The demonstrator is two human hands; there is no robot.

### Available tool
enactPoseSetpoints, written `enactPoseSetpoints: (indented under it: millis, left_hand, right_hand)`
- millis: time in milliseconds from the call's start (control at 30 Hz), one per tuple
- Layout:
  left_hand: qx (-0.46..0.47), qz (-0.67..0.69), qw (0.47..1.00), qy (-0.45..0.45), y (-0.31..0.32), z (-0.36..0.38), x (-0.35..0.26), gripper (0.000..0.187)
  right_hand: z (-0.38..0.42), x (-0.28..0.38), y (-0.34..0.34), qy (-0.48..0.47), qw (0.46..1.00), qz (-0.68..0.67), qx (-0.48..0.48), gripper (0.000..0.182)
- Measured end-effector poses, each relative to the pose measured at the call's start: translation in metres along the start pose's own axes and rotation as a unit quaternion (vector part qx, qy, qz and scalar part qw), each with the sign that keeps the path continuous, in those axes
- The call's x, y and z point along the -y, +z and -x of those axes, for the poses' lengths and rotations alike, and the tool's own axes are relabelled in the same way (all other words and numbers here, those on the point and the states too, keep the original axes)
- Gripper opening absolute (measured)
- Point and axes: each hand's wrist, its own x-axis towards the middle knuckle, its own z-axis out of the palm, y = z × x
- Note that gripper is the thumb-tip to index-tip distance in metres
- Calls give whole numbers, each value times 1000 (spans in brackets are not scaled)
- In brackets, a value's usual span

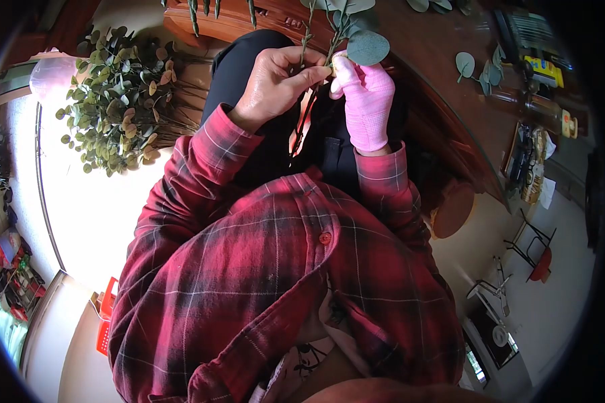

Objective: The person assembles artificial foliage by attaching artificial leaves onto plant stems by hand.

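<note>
My bare left hand (275, 84) has its thumb and fingers pinched round thin stems above my lap. Close beside it, my right hand (366, 101), in a pink glove, is closed on the same spray, fingertips nearly touching the left ones. The eucalyptus branch (368, 48) between them has round grey-green leaves at its upper end, and dark stem ends hang down between my knees. Something small and yellowish shows at the right fingertips; I cannot make out what it is.
Wooden table (437, 87) in front and right, bearing loose leaf sprigs (494, 72), a yellow packet (544, 71) and a brown bottle (548, 114). A large bundle of leafy branches (124, 107) lies at left. Red basket (105, 316) low left; round stool (452, 209) at right.
</note>
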Motion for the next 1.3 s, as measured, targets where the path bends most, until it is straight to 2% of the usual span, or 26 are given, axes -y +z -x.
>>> enactPoseSetpoints:
  millis: [733, 1300]
  left_hand:
    - [-13, -15, 1000, -1, 1, 2, 2, 11]
    - [3, -7, 999, -38, -6, 0, -2, 12]
  right_hand:
    - [0, -3, 2, -19, 1000, 10, -4, 10]
    - [-4, -1, -9, 26, 998, -53, 36, 15]
